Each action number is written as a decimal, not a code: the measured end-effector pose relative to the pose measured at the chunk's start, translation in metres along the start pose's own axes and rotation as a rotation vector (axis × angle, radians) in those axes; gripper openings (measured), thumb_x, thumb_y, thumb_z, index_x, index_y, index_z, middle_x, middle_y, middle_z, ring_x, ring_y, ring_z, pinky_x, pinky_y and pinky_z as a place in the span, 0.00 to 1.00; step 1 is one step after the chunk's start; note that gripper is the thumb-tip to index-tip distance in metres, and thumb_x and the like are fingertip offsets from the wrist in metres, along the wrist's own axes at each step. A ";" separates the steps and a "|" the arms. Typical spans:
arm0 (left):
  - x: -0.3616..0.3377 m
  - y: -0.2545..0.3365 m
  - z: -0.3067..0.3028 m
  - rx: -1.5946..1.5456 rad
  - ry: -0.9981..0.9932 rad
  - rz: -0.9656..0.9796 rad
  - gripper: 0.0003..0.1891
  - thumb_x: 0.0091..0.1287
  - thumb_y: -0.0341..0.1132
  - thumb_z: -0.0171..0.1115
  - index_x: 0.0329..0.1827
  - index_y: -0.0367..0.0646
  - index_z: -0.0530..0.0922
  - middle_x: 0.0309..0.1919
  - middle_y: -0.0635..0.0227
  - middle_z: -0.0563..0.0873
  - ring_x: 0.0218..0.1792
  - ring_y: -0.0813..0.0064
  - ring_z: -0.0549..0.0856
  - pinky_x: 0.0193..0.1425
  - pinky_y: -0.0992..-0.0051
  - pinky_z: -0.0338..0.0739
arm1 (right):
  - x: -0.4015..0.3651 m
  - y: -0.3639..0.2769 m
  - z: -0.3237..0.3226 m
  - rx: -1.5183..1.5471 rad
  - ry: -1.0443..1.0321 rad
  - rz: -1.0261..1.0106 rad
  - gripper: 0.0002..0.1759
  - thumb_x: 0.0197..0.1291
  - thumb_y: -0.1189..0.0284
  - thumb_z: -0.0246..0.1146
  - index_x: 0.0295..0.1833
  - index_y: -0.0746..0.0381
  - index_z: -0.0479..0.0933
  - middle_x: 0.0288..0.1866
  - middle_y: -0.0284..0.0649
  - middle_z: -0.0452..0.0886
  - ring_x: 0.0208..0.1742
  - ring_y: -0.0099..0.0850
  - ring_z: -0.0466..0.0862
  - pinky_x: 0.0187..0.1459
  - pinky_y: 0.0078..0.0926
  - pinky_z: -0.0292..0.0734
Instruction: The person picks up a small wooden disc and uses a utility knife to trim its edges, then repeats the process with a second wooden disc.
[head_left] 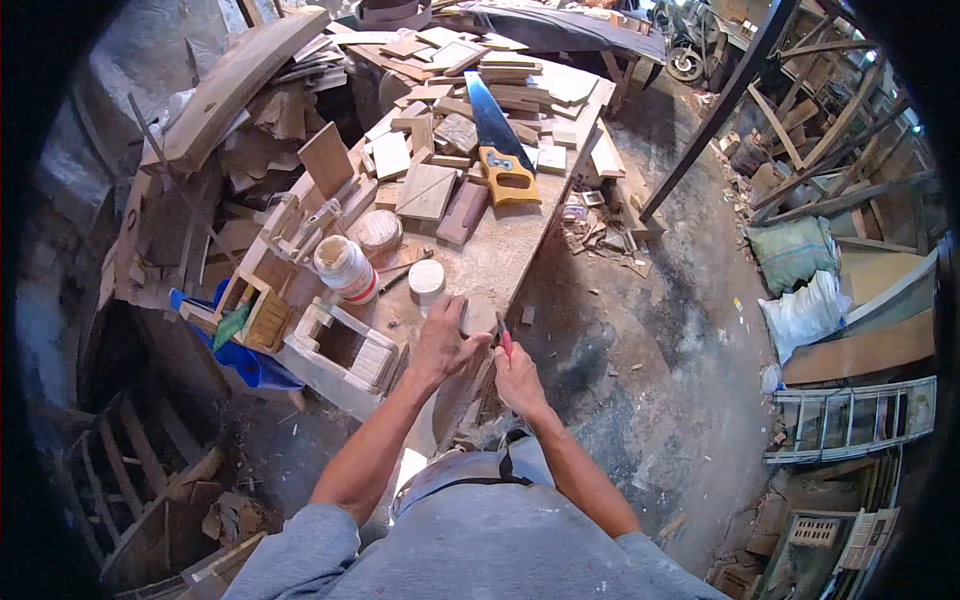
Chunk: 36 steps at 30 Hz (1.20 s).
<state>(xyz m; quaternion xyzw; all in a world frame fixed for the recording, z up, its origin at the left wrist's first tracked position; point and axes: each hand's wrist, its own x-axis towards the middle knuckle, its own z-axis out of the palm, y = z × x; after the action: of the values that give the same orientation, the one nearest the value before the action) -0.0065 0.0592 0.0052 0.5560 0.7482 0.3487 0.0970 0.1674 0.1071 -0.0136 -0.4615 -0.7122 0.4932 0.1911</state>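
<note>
My left hand (pixel 445 342) grips the near left edge of a pale round wooden piece (pixel 480 317) at the bench edge, fingers bent and thumb toward the right. My right hand (pixel 518 382) is closed around a small red-handled tool (pixel 505 338). Its dark tip meets the right rim of the round piece; I cannot make out the exact kind of tool. Just beyond my left hand lies another round wooden block (pixel 427 277). A white jar (pixel 345 268) with a red label stands open to the left, near a larger wooden disc (pixel 379 231).
A handsaw (pixel 500 145) with a yellow handle lies across wood offcuts on the workbench (pixel 530 245). A wooden box frame (pixel 343 345) sits at the left edge. Woven sacks (pixel 792 255) and a metal rack (pixel 850 418) line the right side. Scraps litter the floor (pixel 640 370).
</note>
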 end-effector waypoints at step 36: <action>0.011 -0.009 -0.015 -0.036 -0.184 0.079 0.37 0.54 0.40 0.80 0.64 0.31 0.75 0.59 0.44 0.80 0.63 0.43 0.79 0.70 0.57 0.74 | 0.026 -0.015 -0.029 -0.284 -0.192 0.042 0.18 0.77 0.63 0.53 0.52 0.70 0.75 0.47 0.70 0.82 0.54 0.70 0.80 0.52 0.57 0.77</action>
<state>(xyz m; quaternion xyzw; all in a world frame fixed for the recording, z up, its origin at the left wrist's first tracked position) -0.0254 0.0615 0.0137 0.6129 0.7072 0.3132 0.1618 0.1683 0.1428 0.0074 -0.4494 -0.7801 0.4330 0.0448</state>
